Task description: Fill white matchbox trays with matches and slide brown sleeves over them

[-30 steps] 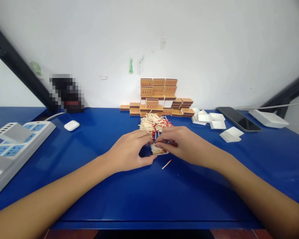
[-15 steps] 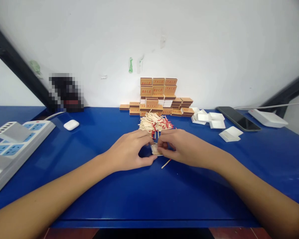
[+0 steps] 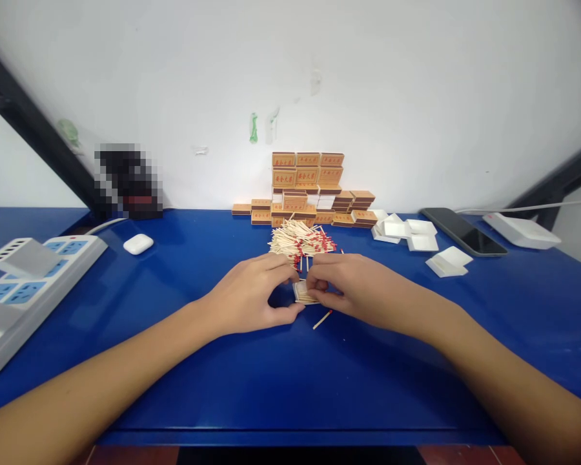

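Note:
Both hands meet at the middle of the blue table (image 3: 290, 381). My left hand (image 3: 252, 294) curls round the left end of a small white matchbox tray (image 3: 301, 292) filled with matches, thumb beneath and fingers above. My right hand (image 3: 353, 284) pinches the same tray from the right and covers most of it. A single red-tipped match (image 3: 322, 319) lies loose on the table just in front of the tray. A heap of loose matches (image 3: 300, 239) lies right behind my fingers.
Stacked orange matchboxes (image 3: 307, 187) stand against the wall. Empty white trays (image 3: 416, 239) lie at the right, beside a dark phone (image 3: 462, 230) and a white adapter (image 3: 520, 229). A power strip (image 3: 24, 284) and a white earbud case (image 3: 139, 243) sit at the left.
My right hand has slid a little left over the tray, covering more of it. The left hand has stayed in place.

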`<state>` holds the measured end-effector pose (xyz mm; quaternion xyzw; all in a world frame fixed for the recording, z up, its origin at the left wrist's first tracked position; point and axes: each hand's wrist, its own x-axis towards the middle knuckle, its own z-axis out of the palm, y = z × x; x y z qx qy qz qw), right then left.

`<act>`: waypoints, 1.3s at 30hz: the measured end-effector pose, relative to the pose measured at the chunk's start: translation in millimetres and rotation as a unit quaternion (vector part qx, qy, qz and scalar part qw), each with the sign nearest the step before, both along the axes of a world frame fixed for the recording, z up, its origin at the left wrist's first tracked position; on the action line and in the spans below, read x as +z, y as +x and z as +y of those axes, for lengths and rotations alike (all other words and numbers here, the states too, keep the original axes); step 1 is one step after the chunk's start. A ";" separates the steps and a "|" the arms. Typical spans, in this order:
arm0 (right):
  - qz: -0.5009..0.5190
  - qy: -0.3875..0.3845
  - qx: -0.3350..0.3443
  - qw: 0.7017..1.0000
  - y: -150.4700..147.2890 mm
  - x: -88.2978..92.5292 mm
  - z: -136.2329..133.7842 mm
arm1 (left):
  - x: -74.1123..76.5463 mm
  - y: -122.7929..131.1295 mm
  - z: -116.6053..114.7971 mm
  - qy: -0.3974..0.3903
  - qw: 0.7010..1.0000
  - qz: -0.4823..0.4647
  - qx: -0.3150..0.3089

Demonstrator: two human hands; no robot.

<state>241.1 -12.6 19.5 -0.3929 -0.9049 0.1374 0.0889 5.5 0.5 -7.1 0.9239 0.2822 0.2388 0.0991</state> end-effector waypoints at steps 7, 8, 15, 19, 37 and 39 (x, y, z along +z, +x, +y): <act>0.068 -0.045 0.015 0.997 -2.5 8.1 -5.8 | 0.3 -1.0 -0.1 -0.003 1.000 -0.015 -0.008; 0.073 -0.062 0.021 0.995 -3.3 8.5 -6.7 | 0.4 -1.0 0.1 -0.003 1.000 -0.015 -0.009; 0.066 -0.142 0.014 0.988 -3.9 4.0 -7.0 | -0.7 -2.0 3.5 0.002 1.000 0.005 -0.022; 0.076 -0.148 0.004 0.986 -2.2 8.8 -8.0 | -0.8 -2.1 3.4 0.001 1.000 0.004 -0.017; 0.084 -0.017 -0.054 0.995 -0.7 -9.2 16.6 | 10.5 -4.5 0.2 -0.042 0.999 0.010 -0.004; 0.091 -0.034 -0.047 0.994 -0.1 -11.3 19.2 | 10.6 -4.0 0.8 -0.047 0.999 0.015 -0.003</act>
